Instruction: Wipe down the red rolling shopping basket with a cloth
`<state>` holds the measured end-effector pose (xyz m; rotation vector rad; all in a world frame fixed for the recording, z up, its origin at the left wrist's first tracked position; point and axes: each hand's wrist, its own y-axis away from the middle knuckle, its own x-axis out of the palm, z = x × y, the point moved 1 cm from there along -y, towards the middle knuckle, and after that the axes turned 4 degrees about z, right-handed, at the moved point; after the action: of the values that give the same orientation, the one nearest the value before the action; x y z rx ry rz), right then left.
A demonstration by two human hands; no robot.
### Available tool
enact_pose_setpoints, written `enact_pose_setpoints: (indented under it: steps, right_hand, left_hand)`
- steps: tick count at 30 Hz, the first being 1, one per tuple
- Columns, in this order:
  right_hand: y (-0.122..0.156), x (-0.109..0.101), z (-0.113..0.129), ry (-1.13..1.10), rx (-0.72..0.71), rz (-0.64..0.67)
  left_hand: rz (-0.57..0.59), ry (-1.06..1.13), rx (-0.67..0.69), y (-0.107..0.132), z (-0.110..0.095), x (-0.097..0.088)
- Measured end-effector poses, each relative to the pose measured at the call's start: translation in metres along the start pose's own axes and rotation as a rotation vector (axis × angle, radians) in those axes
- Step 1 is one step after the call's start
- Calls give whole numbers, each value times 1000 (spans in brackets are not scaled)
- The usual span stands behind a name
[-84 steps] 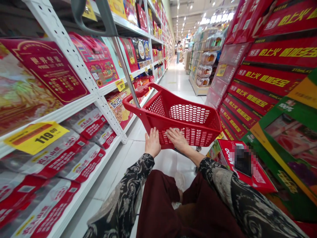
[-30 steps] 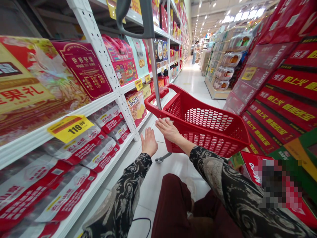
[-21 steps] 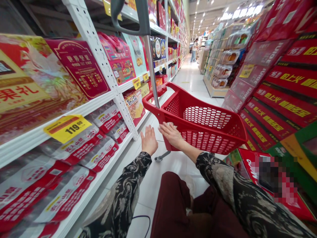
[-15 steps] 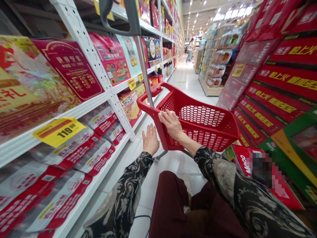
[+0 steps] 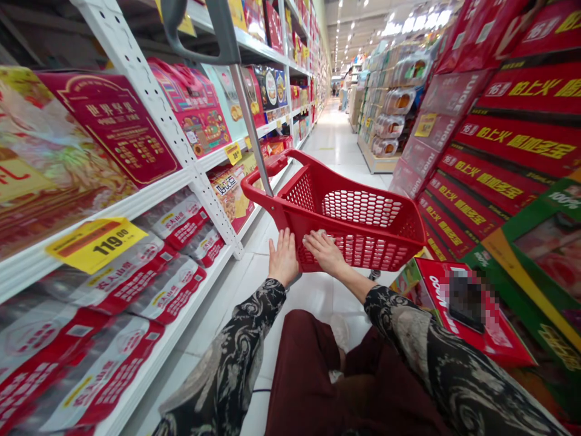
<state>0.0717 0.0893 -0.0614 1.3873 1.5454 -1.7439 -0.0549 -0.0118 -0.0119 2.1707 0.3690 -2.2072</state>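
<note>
Change over the last half second: right hand [image 5: 327, 253] has dropped from the top rim at the left corner of the red shopping basket [image 5: 347, 227] to its near side wall, and left hand [image 5: 284, 259] has closed in on the lower left corner, where it had a gap before. So both hands are at the near wall now; work in hand looks to be on that panel, not the rim. Basket itself: centre of frame, upright on the floor, nothing visible inside.

Right hand: flat, fingers long and nearly together, laid on the wall, not gripping it. Pale scrap by the fingers, maybe cloth or tissue; too small to tell. Left hand: flat too, thumb off to the side, nothing seen in it. Fingertips overlap the corner; looks like contact, can't confirm.

Around it: metal pole [image 5: 252, 130] rises from the basket's left end to the grey handle [image 5: 224, 33], upper left. Dark phone [image 5: 466, 300], partly pixelated, lies on a red box [image 5: 503, 346], lower right. Stacked red cartons [image 5: 508, 136] on the right. Bottle packs [image 5: 118, 357] on the white shelf, lower left.
</note>
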Motion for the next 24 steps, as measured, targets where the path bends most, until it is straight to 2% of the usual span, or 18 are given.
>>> enact_pose_setpoints:
  steps: [4, 7, 14, 17, 19, 24]
  right_hand:
    - [-9, -30, -11, 17, 83, -151]
    - [-8, -40, -22, 35, 120, -174]
    - [47, -10, -32, 18, 107, -30]
    - [60, -10, -30, 0, 83, 6]
    - [60, -18, -31, -15, 90, -20]
    - [47, -51, -48, -15, 210, -214]
  left_hand:
    - [-34, 1, 20, -10, -15, -1]
    - [-46, 5, 55, -17, -31, -3]
    - [-27, -14, 152, -15, -55, 1]
    - [-13, -29, 164, -13, -58, 6]
    - [-11, -32, 166, -15, -60, 6]
    - [-28, -21, 165, -25, -75, -4]
